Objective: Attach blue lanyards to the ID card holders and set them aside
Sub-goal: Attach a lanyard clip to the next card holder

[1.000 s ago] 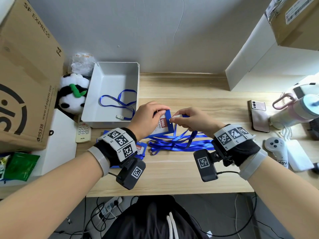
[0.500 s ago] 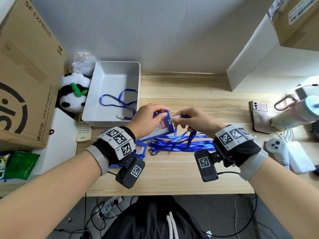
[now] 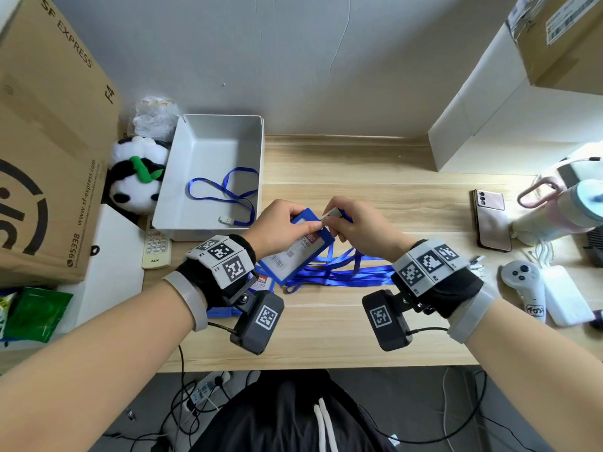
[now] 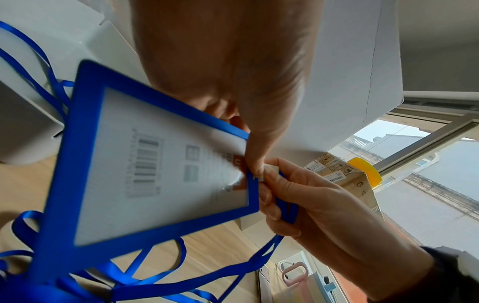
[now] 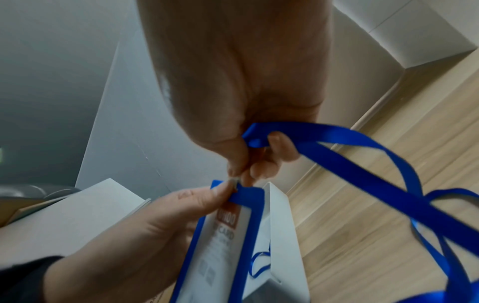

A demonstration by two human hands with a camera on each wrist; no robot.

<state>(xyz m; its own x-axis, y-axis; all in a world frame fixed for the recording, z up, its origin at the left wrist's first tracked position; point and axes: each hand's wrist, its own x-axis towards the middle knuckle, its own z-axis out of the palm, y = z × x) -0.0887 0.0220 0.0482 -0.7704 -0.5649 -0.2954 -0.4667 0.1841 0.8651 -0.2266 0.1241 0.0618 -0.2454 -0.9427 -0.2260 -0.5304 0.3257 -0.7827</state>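
1. The desk point(image 3: 326, 324) carries the whole job. A loose pile of lanyards point(image 3: 339, 272) lies in the middle, just under the hands, so several pairings look to be left.
2. The bin point(image 3: 208, 141) at the back left holds one lanyard point(image 3: 225, 194) with its clip showing. Whether a holder is attached to it I cannot tell.
3. At least one more holder point(image 3: 262, 282) lies on the desk beside the left wrist, partly hidden and not yet joined, as far as can be seen.
4. The left hand point(image 3: 280, 228) is raised over the pile and grips the holder in work point(image 3: 295, 252), fingers and thumb curled on its top edge, the card tilted down toward the person.
5. The right hand point(image 3: 362, 228) meets it from the right, thumb and forefinger pinching the clip point(image 3: 332, 213) of a lanyard whose ribbon point(image 5: 350, 162) trails down to the pile.
6. The clip touches the holder's top edge; judging by this, the attaching step is midway, and whether it has caught is too small to see.
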